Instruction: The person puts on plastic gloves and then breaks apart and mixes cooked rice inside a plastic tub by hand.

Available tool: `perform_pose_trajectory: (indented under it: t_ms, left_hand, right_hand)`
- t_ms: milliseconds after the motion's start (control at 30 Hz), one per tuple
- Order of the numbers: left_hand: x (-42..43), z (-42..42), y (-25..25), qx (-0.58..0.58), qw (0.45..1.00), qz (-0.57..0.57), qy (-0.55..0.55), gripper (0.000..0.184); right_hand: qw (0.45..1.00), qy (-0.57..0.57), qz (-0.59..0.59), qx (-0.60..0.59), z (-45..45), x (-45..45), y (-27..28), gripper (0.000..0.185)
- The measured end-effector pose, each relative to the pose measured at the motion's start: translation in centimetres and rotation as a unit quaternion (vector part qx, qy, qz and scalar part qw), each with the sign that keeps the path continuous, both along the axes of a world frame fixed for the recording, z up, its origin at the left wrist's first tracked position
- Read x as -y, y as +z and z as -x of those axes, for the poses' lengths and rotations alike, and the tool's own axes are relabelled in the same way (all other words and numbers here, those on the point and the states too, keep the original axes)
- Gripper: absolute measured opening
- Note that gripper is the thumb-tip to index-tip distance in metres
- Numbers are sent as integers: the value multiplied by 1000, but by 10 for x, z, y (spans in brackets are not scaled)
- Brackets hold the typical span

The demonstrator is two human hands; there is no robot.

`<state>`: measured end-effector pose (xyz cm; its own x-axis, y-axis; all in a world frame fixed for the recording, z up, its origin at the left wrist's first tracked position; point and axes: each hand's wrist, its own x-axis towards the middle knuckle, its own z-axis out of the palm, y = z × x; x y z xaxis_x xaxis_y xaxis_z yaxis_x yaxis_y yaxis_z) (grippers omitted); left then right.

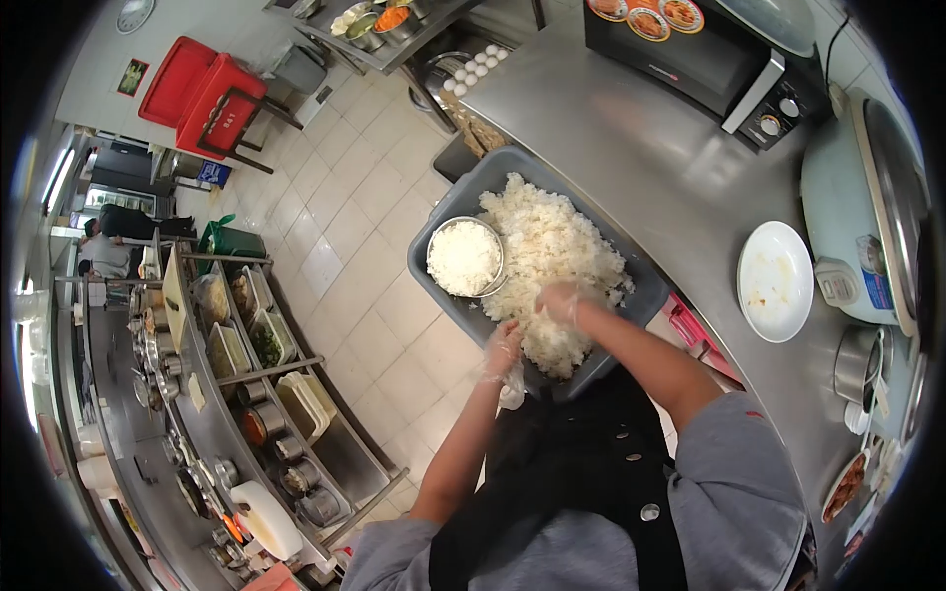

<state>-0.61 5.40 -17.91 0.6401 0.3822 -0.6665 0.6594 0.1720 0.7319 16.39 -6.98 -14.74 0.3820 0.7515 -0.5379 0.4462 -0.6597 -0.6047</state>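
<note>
A grey plastic tub holds a large heap of cooked white rice. Inside it, on the far left, stands a round metal bowl filled with rice. My left hand, in a clear plastic glove, is at the tub's near left side beside the heap. Its fingers look curled together, and what they hold, if anything, is hidden. My right hand reaches into the middle of the rice, its fingers smeared by motion and partly hidden.
A steel counter on the right carries a microwave, a used white plate and a large lidded cooker. Eggs sit at its far end. To the left are a prep station and a red cooler.
</note>
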Motion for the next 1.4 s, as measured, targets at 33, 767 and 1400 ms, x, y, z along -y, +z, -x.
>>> perform_pose_trajectory:
  t_ms: [33,767,1400]
  left_hand:
    - [0,-2,0,6,999,-34,-24,46]
    - [-15,10,31,50,995,84,-36,48]
    - [-23,45,53,97,987,122,38,33]
  right_hand:
    - [997,40,55,-38,-22,-12,-11,26]
    - [992,-109,-42,53,16,32,-53,39]
    - [971,-164,-11,172,19,-35,-70,27]
